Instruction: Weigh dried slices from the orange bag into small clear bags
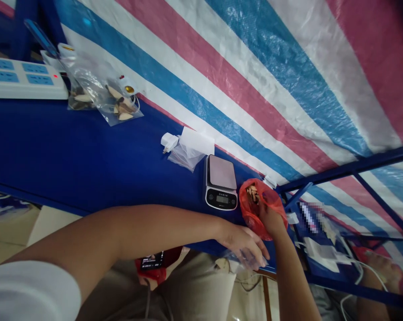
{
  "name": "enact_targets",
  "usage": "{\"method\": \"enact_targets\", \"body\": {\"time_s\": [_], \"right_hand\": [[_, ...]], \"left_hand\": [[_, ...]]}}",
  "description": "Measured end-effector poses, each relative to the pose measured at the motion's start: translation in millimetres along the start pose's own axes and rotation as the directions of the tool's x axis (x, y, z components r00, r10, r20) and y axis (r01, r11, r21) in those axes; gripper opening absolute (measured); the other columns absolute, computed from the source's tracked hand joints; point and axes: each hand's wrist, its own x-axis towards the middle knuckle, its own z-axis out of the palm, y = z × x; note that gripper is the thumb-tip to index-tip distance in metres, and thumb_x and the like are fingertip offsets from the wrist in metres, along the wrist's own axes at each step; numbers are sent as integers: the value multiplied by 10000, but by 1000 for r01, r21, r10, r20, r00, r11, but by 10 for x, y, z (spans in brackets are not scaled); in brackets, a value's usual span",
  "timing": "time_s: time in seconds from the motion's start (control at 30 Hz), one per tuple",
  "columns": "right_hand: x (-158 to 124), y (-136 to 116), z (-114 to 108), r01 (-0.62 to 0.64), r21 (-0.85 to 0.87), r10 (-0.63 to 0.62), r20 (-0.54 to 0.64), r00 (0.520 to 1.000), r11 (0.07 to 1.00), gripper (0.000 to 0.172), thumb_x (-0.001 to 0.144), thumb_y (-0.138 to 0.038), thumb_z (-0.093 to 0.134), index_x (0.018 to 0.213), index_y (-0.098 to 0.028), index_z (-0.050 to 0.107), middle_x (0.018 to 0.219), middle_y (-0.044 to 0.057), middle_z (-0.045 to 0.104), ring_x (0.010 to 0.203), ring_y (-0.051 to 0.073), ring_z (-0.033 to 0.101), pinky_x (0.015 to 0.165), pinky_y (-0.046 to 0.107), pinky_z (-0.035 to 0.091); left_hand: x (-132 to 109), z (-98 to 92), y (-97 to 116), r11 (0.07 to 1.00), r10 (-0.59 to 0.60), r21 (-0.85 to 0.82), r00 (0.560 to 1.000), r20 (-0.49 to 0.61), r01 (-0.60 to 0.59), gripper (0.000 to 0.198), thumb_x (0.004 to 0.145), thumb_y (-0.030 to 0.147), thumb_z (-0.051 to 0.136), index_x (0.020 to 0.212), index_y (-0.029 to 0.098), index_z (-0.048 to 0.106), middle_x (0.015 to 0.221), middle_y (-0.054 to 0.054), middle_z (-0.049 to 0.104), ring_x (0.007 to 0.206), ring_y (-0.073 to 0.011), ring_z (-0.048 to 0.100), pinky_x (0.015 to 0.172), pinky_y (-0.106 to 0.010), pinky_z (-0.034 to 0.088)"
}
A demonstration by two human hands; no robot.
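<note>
My right hand reaches down into an open red plastic bag that stands on the blue table; its fingers are hidden inside. Pale brown dried slices show in the bag beside it. My left hand is closed on a clear plastic bag at the table's front edge, above my lap. A pale piece shows in that clear bag. Left of the red bag sits a small digital kitchen scale, its plate bare and its display too faint to read.
White paper, thin empty bags and a white plug lie behind the scale. Filled clear bags and a power strip are at the back left. A phone rests on my lap. Blue frame bars bound the right.
</note>
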Motion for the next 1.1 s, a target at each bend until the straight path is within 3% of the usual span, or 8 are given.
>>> {"method": "enact_targets", "body": {"time_s": [0.13,0.4,0.67,0.83,0.93,1.0,1.1], "right_hand": [[-12,-48,-22,-17,45,17,4,1000,999,542,993,-391,318,1379,-121,587,1285,180,688,1215,306,643,1055,440,473],[-2,-92,-93,-31,128,30,14,999,991,542,967,-496,375,1222,-128,681,1029,153,757,976,303,724,857,398,539],[-4,-112,-202,-96,97,103,-66,993,991,585,938,-573,400,1102,-136,754,1077,185,752,1100,349,676,926,443,503],[-57,-200,-275,-93,99,106,-129,986,991,606,948,-564,360,1114,-111,726,1043,216,742,1025,366,691,883,460,504],[-162,-267,-402,-14,255,38,-92,995,967,517,918,-612,478,986,-154,708,886,147,743,833,302,695,800,407,517],[-272,-314,-528,32,444,-31,-8,999,896,447,888,-623,584,926,-187,673,821,90,727,754,247,672,746,355,519],[-475,-382,-718,33,638,-91,58,994,769,400,878,-603,661,928,-206,657,887,71,732,845,229,678,762,311,527]], "left_hand": [[-18,9,14,1000,3,0,1000,1,-3,562,488,301,940,961,176,663,861,-13,695,762,-157,683,723,-322,559],[-51,31,29,1000,-28,-6,999,-22,28,570,485,298,945,970,182,668,837,-6,696,779,-148,668,794,-317,536],[-80,56,53,999,-33,-8,999,-22,33,557,489,282,945,958,175,663,832,-8,686,792,-148,666,805,-322,535],[-47,41,44,1000,-29,-13,999,-32,28,588,465,287,955,966,175,667,841,-7,689,791,-144,668,782,-307,542],[7,17,27,1000,-28,-12,998,-49,27,689,344,219,972,959,178,665,853,2,692,782,-150,667,768,-324,564],[37,3,16,1000,-11,-6,998,-55,11,746,271,116,949,959,184,666,867,18,693,770,-148,667,752,-322,569],[53,-7,9,1000,27,-6,999,-36,-28,732,284,70,932,957,187,668,886,20,692,753,-145,672,710,-308,563]]}}
